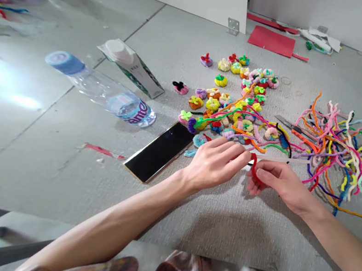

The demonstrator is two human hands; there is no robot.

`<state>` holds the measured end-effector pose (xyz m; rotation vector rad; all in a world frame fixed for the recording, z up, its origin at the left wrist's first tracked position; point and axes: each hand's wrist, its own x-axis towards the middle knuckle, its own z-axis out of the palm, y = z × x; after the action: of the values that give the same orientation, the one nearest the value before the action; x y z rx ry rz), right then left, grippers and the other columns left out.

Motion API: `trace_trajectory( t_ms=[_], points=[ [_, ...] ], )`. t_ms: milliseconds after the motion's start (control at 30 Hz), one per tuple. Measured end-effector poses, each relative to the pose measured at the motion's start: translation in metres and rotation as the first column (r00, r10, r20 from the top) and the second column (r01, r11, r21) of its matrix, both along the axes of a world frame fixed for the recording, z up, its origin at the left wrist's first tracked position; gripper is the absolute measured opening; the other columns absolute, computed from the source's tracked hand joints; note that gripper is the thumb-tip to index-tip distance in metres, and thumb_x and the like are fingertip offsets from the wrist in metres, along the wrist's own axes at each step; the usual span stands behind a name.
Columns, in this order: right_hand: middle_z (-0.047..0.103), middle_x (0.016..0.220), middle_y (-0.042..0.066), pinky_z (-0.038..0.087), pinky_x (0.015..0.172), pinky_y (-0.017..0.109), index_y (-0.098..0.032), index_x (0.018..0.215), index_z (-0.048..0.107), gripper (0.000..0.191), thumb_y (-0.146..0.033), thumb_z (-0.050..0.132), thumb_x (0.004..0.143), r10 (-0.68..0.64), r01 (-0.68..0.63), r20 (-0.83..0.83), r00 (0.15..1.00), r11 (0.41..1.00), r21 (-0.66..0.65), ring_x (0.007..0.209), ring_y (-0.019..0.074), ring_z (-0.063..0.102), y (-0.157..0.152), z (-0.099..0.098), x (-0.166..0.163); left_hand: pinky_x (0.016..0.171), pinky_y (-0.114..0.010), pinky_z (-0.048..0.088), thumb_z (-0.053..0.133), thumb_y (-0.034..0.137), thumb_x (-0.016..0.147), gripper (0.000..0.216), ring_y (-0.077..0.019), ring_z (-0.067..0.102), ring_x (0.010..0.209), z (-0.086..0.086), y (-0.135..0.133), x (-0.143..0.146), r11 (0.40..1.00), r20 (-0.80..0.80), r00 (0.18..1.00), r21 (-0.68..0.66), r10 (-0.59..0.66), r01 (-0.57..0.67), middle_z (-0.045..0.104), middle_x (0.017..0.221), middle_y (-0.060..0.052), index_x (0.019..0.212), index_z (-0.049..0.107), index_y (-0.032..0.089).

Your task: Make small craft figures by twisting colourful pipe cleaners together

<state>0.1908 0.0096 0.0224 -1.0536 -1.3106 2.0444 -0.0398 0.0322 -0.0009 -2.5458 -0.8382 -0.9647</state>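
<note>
My left hand point(216, 163) and my right hand point(276, 182) meet over the grey floor, both pinched on a red pipe cleaner point(253, 163) that curls between the fingertips. A thin pale stick point(282, 159) runs from the right fingers out to the right. Just beyond the hands lie several small pipe-cleaner flowers point(240, 94) in mixed colours. A loose heap of coloured pipe cleaners point(339, 149) spreads to the right.
A black phone point(160, 150) lies left of my left hand. A water bottle point(104, 91) and a carton point(132, 66) lie further left. Scissors point(291, 126) rest among the pipe cleaners. Red paper point(271, 40) lies by the far wall.
</note>
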Motion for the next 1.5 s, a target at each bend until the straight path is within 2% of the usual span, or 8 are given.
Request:
trace_trajectory(
  t_ms=[167, 433, 667, 800, 967, 1133, 1300, 1500],
  points=[
    [0.066, 0.065, -0.002, 0.05, 0.057, 0.026, -0.02, 0.075, 0.069, 0.051, -0.066, 0.085, 0.087, -0.087, 0.077, 0.085, 0.993, 0.99, 0.116, 0.057, 0.0115, 0.059, -0.002, 0.005, -0.002, 0.063, -0.033, 0.04, 0.051, 0.02, 0.111, 0.017, -0.0155, 0.056, 0.063, -0.007, -0.004, 0.004, 0.994, 0.07, 0.997, -0.107, -0.031, 0.039, 0.069, 0.077, -0.001, 0.096, 0.058, 0.022],
    [0.065, 0.067, -0.002, 0.051, 0.06, 0.027, -0.022, 0.079, 0.062, 0.048, -0.064, 0.072, 0.099, -0.062, 0.023, 0.156, 0.986, 0.97, 0.24, 0.06, 0.0128, 0.06, -0.005, 0.002, -0.003, 0.069, -0.029, 0.052, 0.056, 0.027, 0.112, 0.011, -0.0156, 0.068, 0.069, -0.015, -0.009, 0.009, 0.939, 0.288, 0.958, -0.324, -0.015, 0.112, 0.076, 0.084, -0.002, 0.113, 0.064, 0.019],
    [0.06, 0.072, -0.004, 0.043, 0.062, 0.027, -0.023, 0.086, 0.065, 0.031, -0.044, 0.063, 0.108, -0.133, -0.027, 0.312, 0.941, 0.889, 0.458, 0.066, 0.0135, 0.055, -0.007, -0.004, 0.002, 0.073, -0.024, 0.055, 0.06, 0.023, 0.11, 0.013, -0.0138, 0.072, 0.076, -0.009, -0.014, 0.013, 0.749, 0.434, 0.894, -0.627, 0.106, 0.215, 0.079, 0.088, -0.002, 0.106, 0.071, 0.018],
    [0.066, 0.081, -0.002, 0.042, 0.067, 0.028, -0.023, 0.088, 0.069, 0.026, -0.04, 0.064, 0.107, -0.126, -0.106, 0.357, 0.926, 0.819, 0.564, 0.075, 0.0151, 0.059, 0.001, -0.006, 0.008, 0.072, -0.024, 0.053, 0.059, 0.024, 0.109, 0.013, -0.014, 0.071, 0.076, -0.006, -0.013, 0.011, 0.666, 0.466, 0.882, -0.679, 0.067, 0.309, 0.078, 0.089, -0.002, 0.103, 0.07, 0.019],
    [0.064, 0.075, -0.003, 0.038, 0.064, 0.026, -0.021, 0.089, 0.071, 0.027, -0.04, 0.065, 0.108, -0.011, -0.261, 0.436, 0.9, 0.787, 0.559, 0.069, 0.0133, 0.055, 0.021, 0.006, 0.023, 0.078, -0.026, 0.055, 0.052, 0.027, 0.114, 0.019, -0.0167, 0.072, 0.082, -0.006, -0.007, 0.005, 0.655, 0.418, 0.878, -0.6, -0.234, 0.46, 0.077, 0.092, -0.006, 0.107, 0.068, 0.019],
    [0.067, 0.079, -0.002, 0.039, 0.069, 0.027, -0.021, 0.087, 0.068, 0.022, -0.02, 0.06, 0.108, -0.01, -0.435, 0.557, 0.831, 0.612, 0.66, 0.073, 0.0144, 0.059, 0.025, 0.014, 0.029, 0.074, -0.031, 0.052, 0.044, 0.028, 0.116, 0.028, -0.0197, 0.069, 0.077, -0.004, -0.003, 0.004, 0.692, 0.165, 0.897, -0.585, -0.409, 0.423, 0.074, 0.087, -0.007, 0.102, 0.066, 0.019],
    [0.07, 0.087, 0.003, 0.042, 0.072, 0.031, -0.02, 0.092, 0.065, 0.019, -0.013, 0.057, 0.107, -0.21, -0.506, 0.648, 0.732, 0.47, 0.724, 0.079, 0.018, 0.063, 0.009, 0.012, 0.018, 0.07, -0.031, 0.048, 0.042, 0.024, 0.114, 0.028, -0.0197, 0.066, 0.073, -0.006, -0.004, 0.006, 0.788, 0.008, 0.955, -0.562, -0.298, 0.251, 0.071, 0.084, -0.005, 0.095, 0.062, 0.019],
    [0.075, 0.093, 0.009, 0.05, 0.076, 0.034, -0.02, 0.099, 0.069, 0.025, -0.01, 0.048, 0.11, -0.464, -0.486, 0.576, 0.673, 0.309, 0.817, 0.086, 0.0219, 0.07, -0.017, 0.001, 0.004, 0.067, -0.027, 0.048, 0.044, 0.025, 0.114, 0.024, -0.0169, 0.065, 0.072, -0.01, -0.012, 0.01, 0.825, 0.102, 0.993, -0.556, -0.059, 0.106, 0.071, 0.084, -0.004, 0.1, 0.062, 0.019]
  ],
)
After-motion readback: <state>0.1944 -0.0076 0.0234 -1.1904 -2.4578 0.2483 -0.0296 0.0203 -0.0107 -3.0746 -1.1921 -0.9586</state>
